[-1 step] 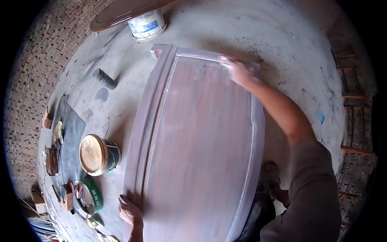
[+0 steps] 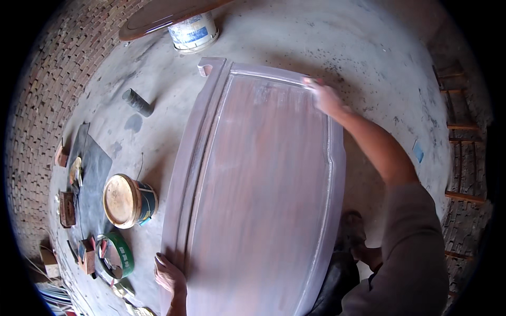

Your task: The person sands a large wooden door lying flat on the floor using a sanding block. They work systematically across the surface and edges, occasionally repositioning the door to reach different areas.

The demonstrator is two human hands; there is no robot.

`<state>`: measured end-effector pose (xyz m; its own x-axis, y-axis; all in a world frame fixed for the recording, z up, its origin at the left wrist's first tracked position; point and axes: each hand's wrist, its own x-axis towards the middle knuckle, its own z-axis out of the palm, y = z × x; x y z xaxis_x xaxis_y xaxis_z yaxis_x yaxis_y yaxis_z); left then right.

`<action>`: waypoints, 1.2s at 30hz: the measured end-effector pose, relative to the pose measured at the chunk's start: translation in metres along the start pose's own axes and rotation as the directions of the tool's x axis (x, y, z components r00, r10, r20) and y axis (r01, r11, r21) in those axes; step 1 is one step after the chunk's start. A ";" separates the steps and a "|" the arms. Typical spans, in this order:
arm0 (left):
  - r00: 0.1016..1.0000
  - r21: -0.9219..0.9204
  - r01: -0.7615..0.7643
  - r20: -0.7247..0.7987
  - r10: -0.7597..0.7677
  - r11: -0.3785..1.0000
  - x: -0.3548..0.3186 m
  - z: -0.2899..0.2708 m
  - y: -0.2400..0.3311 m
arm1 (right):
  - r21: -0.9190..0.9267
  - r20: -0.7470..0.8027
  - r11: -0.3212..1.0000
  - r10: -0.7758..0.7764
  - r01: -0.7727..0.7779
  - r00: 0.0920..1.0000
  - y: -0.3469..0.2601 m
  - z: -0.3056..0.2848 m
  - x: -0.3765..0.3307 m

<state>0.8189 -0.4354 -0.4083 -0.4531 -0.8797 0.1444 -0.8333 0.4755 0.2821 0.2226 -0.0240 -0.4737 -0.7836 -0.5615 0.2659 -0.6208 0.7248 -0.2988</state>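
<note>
A large wooden panel (image 2: 263, 174) with a raised frame and whitish, dusty surface lies in front of me, its far end narrower. My left hand (image 2: 169, 275) grips the panel's near left edge, fingers curled over the rim. At the far right corner, my right hand (image 2: 328, 100) is on the frame moulding, smeared by motion. Its fingers are pressed together, with a small reddish patch at the tips; what they hold cannot be made out.
To the left stand a lidded bucket (image 2: 122, 201), a green tape-like ring (image 2: 122, 255) and a dark cylinder (image 2: 138, 102). Beyond the panel, a brown board (image 2: 153, 18) rests on a white bucket (image 2: 194, 36). A ladder-like wooden frame (image 2: 464, 126) lines the right wall.
My right hand has slid a little to the right and nearer along the panel's far edge. The left hand keeps its place on the left rim.
</note>
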 end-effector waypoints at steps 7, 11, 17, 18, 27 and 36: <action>0.998 0.037 0.020 0.057 -0.022 0.999 0.007 0.010 0.007 | -0.050 -0.145 0.998 0.038 -0.046 0.989 -0.032 -0.028 -0.122; 0.989 0.128 0.034 0.135 -0.051 0.991 0.000 0.000 0.036 | -0.117 -0.071 0.978 -0.182 0.173 0.981 -0.051 -0.069 -0.146; 0.965 -0.663 0.152 0.259 0.034 0.733 0.090 0.123 -0.190 | 0.159 0.194 0.899 0.378 -0.409 0.905 -0.046 -0.034 -0.057; 0.971 -0.356 0.073 0.237 0.014 0.932 0.073 0.130 -0.179 | -0.036 -0.068 0.993 0.108 -0.110 0.992 -0.060 -0.028 -0.103; 0.854 0.578 -0.519 0.375 0.360 0.629 0.061 0.144 -0.171 | -0.175 0.055 0.958 0.240 -0.227 0.969 -0.028 -0.033 -0.070; 0.819 -0.264 0.481 0.477 0.321 -0.836 0.093 0.124 -0.236 | -0.009 -0.074 1.000 -0.012 0.011 0.997 -0.082 -0.031 -0.034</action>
<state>0.9342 -0.6287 -0.5786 -0.7890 -0.5642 -0.2433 0.5625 -0.8226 0.0835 0.3005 -0.0519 -0.4304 -0.7723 -0.5387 0.3366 -0.6290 0.7223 -0.2875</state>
